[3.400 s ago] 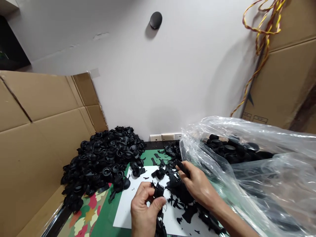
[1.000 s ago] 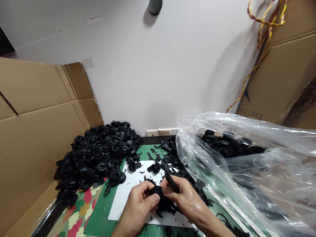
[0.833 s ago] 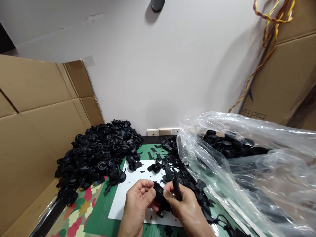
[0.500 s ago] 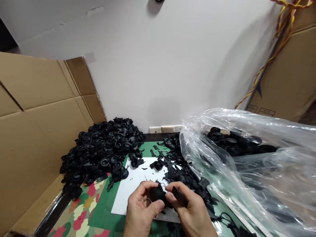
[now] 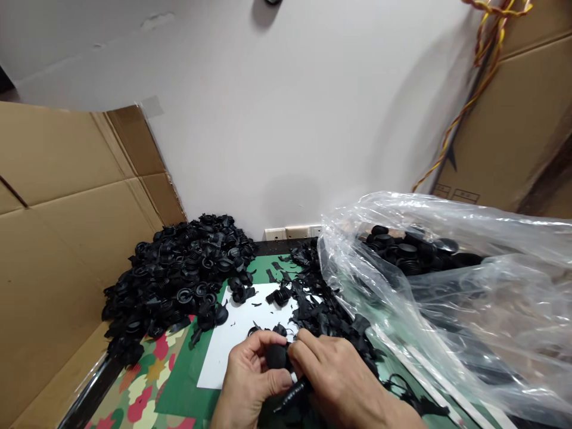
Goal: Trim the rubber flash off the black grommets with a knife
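Note:
My left hand [image 5: 250, 381] is closed around a small black ribbed rubber part [image 5: 277, 356] at the bottom centre, over a white sheet [image 5: 227, 348]. My right hand [image 5: 333, 381] presses against the same part from the right, fingers curled round a thin black tool [image 5: 292, 394] whose tip pokes out below the part. Black rubber scraps [image 5: 326, 319] lie just beyond both hands.
A big heap of black ribbed parts [image 5: 179, 280] fills the left, against a cardboard wall [image 5: 67, 238]. A clear plastic bag [image 5: 447, 298] holding more black parts [image 5: 411, 253] takes up the right. A green mat [image 5: 179, 387] and camouflage cloth [image 5: 138, 402] cover the table.
My hands came together on the part and slid toward the lower edge of view. The tool in my right hand turned, its tip now pointing down-left under the part.

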`<state>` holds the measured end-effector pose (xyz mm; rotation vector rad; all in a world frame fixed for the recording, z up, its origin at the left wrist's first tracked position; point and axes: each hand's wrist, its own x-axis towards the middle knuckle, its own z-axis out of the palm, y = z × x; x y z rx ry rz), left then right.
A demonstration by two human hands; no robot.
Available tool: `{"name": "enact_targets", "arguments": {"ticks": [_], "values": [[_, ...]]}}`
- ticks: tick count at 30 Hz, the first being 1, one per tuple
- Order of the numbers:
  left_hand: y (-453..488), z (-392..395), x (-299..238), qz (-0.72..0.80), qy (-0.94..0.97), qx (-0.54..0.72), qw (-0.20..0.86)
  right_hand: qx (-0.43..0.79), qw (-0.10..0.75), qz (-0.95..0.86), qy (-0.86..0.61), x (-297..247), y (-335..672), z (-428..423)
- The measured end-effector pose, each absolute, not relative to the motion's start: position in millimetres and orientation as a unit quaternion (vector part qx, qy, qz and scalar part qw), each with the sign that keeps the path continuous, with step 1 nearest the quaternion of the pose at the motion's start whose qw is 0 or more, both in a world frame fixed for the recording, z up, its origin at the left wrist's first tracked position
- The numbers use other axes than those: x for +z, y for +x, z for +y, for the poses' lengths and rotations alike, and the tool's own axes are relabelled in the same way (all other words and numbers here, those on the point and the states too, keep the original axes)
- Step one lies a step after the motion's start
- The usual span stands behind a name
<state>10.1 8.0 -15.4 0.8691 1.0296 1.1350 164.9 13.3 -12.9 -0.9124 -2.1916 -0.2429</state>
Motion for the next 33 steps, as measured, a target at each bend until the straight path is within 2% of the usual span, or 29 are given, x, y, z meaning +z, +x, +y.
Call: {"name": "enact_targets", "arguments": {"ticks": [5,9,12,15,20,26,30,31,33], "values": [[13.2,8.7,-10.0,0.448,0.359,0.522,0.631,-0.144,0.375,-0.828,-0.391,-23.8,152.9,14.9],[15.9,2.9,-12.0,0.487,0.372,0.508,0.605,-0.114,0.359,-0.813,-0.444,-30.2,165.6,33.7],[10.1,-1.4,-17.8,0.474,0.361,0.43,0.678,-0.07,0.368,-0.762,-0.528,-24.9,194.0,53.5],[0.2,2.5,-21.3,0.437,0.335,0.507,0.663,-0.018,0.372,-0.739,-0.561,-17.4,214.2,62.2],[-8.5,13.7,-22.8,0.336,0.27,0.541,0.722,0.169,0.3,-0.73,-0.59,-19.2,204.9,49.4],[-6.0,13.5,-22.1,0.323,0.215,0.552,0.738,0.345,0.409,-0.663,-0.523,-13.1,173.7,30.8],[-1.2,13.5,-23.9,0.345,0.262,0.542,0.72,0.52,0.42,-0.609,-0.427,-8.4,147.4,21.8],[0.1,13.5,-24.4,0.355,0.282,0.544,0.706,0.533,0.434,-0.602,-0.407,-9.8,141.3,20.6],[2.3,13.1,-24.3,0.384,0.321,0.551,0.668,0.484,0.492,-0.602,-0.402,-15.5,131.8,20.0]]}}
